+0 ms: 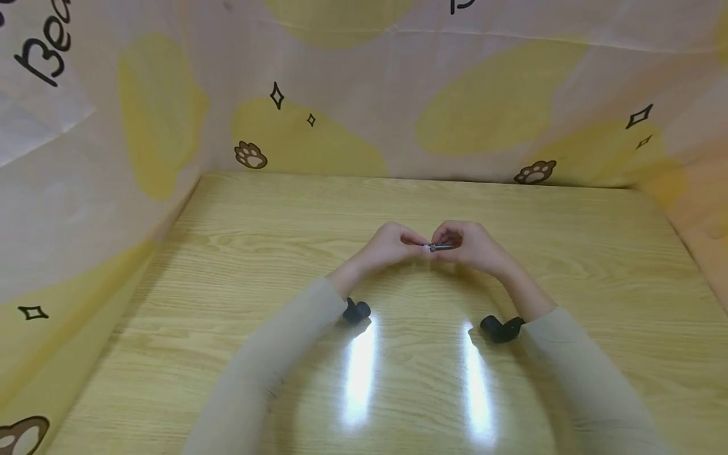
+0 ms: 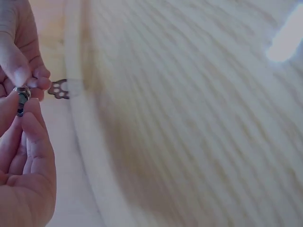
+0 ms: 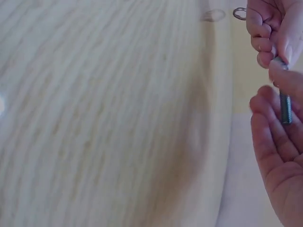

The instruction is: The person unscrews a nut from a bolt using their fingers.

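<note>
Both hands meet over the middle of the table around a small metal bolt (image 1: 443,247) with a nut (image 1: 432,247) on it. My left hand (image 1: 392,245) pinches the bolt's left end between thumb and fingertips. From the other side, the thumb and fingertips of my right hand (image 1: 469,246) pinch at the nut. In the right wrist view the bolt's threaded shank (image 3: 285,111) points back toward the right palm. The left wrist view has the shiny nut (image 2: 22,90) between both hands' fingertips, which partly cover the bolt.
A wood-grain table (image 1: 273,208) lies beneath the hands, with two bright light reflections near its front. Patterned cloth (image 1: 341,76) walls its back and sides. Black wrist cameras (image 1: 500,329) hang at both cuffs.
</note>
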`<state>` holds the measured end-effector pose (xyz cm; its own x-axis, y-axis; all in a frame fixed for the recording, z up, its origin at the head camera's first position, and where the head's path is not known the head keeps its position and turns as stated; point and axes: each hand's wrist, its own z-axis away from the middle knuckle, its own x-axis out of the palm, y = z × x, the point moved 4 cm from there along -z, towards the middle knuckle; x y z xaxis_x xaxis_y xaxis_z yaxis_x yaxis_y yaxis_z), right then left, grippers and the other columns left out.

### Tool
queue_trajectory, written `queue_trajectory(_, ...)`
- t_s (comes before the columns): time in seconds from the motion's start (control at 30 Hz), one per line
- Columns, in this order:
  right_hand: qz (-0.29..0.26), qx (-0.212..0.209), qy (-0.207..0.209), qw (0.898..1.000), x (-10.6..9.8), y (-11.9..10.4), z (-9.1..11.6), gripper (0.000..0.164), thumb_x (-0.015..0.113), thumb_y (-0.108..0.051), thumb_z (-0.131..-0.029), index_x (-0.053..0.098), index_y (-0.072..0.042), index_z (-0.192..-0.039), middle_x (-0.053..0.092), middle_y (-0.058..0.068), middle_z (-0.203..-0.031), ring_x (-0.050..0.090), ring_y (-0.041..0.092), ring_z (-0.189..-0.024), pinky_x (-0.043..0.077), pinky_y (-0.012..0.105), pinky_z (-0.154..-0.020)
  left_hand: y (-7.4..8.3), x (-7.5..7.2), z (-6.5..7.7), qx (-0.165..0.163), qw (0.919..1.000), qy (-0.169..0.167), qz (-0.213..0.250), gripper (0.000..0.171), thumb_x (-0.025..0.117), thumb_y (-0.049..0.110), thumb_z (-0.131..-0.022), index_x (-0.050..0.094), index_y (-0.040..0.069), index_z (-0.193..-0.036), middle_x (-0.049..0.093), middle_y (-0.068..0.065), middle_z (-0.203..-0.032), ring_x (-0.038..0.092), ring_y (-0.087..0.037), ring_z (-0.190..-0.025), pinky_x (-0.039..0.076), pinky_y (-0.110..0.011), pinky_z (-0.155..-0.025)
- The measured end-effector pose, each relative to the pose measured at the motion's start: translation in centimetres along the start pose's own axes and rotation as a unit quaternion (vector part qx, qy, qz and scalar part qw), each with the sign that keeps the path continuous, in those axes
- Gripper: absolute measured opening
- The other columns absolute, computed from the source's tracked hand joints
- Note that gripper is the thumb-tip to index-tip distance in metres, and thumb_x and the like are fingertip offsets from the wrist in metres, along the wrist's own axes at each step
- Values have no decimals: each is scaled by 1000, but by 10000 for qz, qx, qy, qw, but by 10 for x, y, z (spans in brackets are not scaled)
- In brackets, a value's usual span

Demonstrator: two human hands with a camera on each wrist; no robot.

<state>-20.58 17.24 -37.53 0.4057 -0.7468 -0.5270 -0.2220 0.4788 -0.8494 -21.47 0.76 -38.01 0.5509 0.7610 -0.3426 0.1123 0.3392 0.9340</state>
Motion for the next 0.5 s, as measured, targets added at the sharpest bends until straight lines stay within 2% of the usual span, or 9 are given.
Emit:
queue_trajectory(0.07, -306, -9, -49, 9995, -2, -4, 2, 21, 71, -14, -84, 62, -2, -98, 65, 12, -93, 62, 25, -87, 52, 31, -77, 0, -2, 1, 54, 10000, 10, 40, 20, 69, 18, -86, 72, 4, -100, 69, -4, -100, 63, -14, -91, 51, -25, -78)
queue_trajectory(0.17, -766, 70, -158, 9969, -1, -11, 5, 25, 63, -20, -91, 60, 1, -104, 64, 19, -95, 63, 33, -90, 53, 41, -80, 5, -4, 8, 124, 9997, -34, 216, 22, 68, 19, -86, 71, 5, -102, 69, -3, -101, 65, -15, -89, 52, -27, -79)
queue_trajectory(0.3, -1257, 181, -216, 9917, 3, -21, 8, 28, 56, -22, -95, 59, 4, -103, 64, 28, -96, 62, 41, -91, 51, 48, -82, 12, -7, 17, 147, 9982, -46, 582, 23, 68, 18, -86, 71, 3, -102, 68, -6, -102, 65, -17, -88, 53, -33, -82)
queue_trajectory(0.37, -1407, 194, -169, 9897, 4, -24, 9, 27, 54, -20, -96, 58, 6, -101, 64, 26, -93, 62, 40, -88, 52, 47, -80, 14, -7, 20, 147, 9976, -26, 676, 23, 68, 18, -86, 70, 2, -102, 68, -7, -102, 65, -17, -89, 52, -36, -83)
queue_trajectory(0.5, -1857, 164, 38, 9825, 4, -28, 12, 21, 51, -15, -97, 57, 5, -99, 67, 12, -85, 65, 26, -81, 54, 40, -77, 20, -9, 25, 149, 9977, 64, 658, 24, 67, 21, -87, 70, 4, -103, 68, -4, -102, 64, -16, -90, 52, -36, -83)
